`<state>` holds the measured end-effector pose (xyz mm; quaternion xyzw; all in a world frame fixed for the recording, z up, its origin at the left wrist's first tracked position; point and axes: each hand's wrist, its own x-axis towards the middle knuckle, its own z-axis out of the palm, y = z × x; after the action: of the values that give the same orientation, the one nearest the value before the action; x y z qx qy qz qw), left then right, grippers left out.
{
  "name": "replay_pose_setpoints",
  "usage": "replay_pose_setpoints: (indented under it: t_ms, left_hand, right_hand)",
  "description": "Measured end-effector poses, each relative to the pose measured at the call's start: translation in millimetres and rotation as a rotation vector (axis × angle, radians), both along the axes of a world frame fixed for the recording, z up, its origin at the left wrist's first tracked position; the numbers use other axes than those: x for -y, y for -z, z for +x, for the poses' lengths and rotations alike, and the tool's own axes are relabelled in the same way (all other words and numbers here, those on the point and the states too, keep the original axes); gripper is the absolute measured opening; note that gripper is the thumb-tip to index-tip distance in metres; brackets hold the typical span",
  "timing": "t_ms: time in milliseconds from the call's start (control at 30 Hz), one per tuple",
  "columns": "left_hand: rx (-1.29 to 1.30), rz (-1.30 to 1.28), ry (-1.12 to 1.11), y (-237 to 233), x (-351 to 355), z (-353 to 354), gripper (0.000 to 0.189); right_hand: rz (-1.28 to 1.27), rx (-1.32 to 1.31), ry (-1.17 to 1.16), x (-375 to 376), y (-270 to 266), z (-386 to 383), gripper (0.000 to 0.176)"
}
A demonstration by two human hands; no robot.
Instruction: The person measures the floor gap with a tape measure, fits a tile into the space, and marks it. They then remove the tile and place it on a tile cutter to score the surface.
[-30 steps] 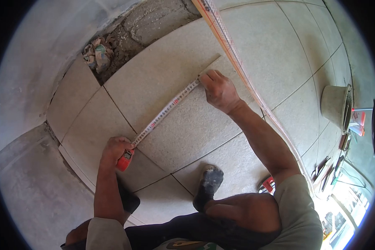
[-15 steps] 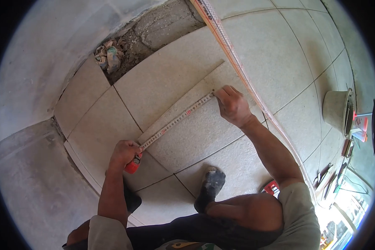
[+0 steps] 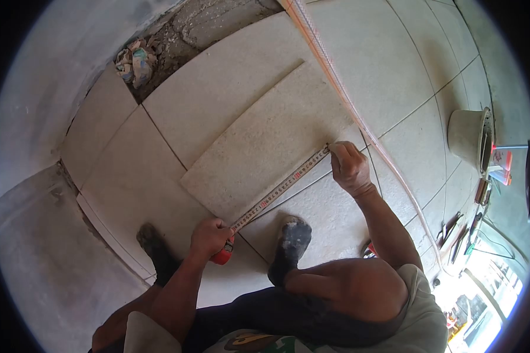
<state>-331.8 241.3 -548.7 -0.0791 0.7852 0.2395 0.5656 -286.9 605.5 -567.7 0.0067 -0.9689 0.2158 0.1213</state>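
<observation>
My left hand [image 3: 211, 238] is closed around the red case of a tape measure [image 3: 222, 254]. From it the pale blade with black and red numerals runs diagonally up to the right. At its far end, the fingers of my right hand [image 3: 350, 169] pinch the tip. The blade lies along the near edge of a loose beige tile [image 3: 265, 129], which rests on top of the tiled floor [image 3: 118, 147]. How the blade's end meets the tile is partly hidden by my right fingers.
A clear hose with orange stripes [image 3: 335, 88] crosses the floor beyond the tile. Crumpled paper [image 3: 140, 66] sits by an untiled gap [image 3: 200, 35] near the wall. A bucket [image 3: 468, 136] stands at right, with tools [image 3: 450, 232] below it. My socked foot [image 3: 291, 238] is close by.
Both hands have brought the stretched tape from across the middle of the loose tile to its near edge. My left hand moved right and down, and my left foot now shows more.
</observation>
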Motion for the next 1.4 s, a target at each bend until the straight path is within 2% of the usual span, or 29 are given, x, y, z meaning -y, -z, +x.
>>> replay_pose_setpoints:
  t_ms: [167, 233, 367, 633, 1067, 1167, 1400]
  left_hand:
    - [0.067, -0.059, -0.041, 1.2, 1.1, 3.8, 0.022]
    - [-0.051, -0.019, -0.016, 2.7, 1.9, 7.2, 0.022]
    - [-0.094, -0.058, 0.019, 4.1, 7.7, 12.2, 0.025]
    - [0.093, -0.03, -0.21, 7.1, 6.5, 8.9, 0.017]
    - [0.101, -0.07, -0.249, 20.5, 8.0, 11.0, 0.018]
    - [0.081, -0.076, -0.226, 10.1, -0.1, 8.3, 0.016]
    - [0.123, -0.049, -0.361, 13.0, 2.7, 8.4, 0.017]
  right_hand:
    - [0.016, 0.039, 0.034, 3.7, 2.1, 1.6, 0.013]
    - [0.015, 0.032, 0.03, 3.9, 4.1, 1.7, 0.012]
    - [0.005, 0.03, -0.01, 6.7, 2.2, 1.4, 0.011]
    - [-0.001, 0.019, -0.006, 8.8, 2.2, 2.5, 0.012]
    - [-0.036, -0.012, 0.075, 8.3, 4.1, 2.0, 0.01]
    - [-0.05, 0.002, 0.08, 7.9, 2.2, 3.0, 0.01]
    - [-0.047, 0.022, 0.068, 5.2, 2.8, 3.6, 0.01]
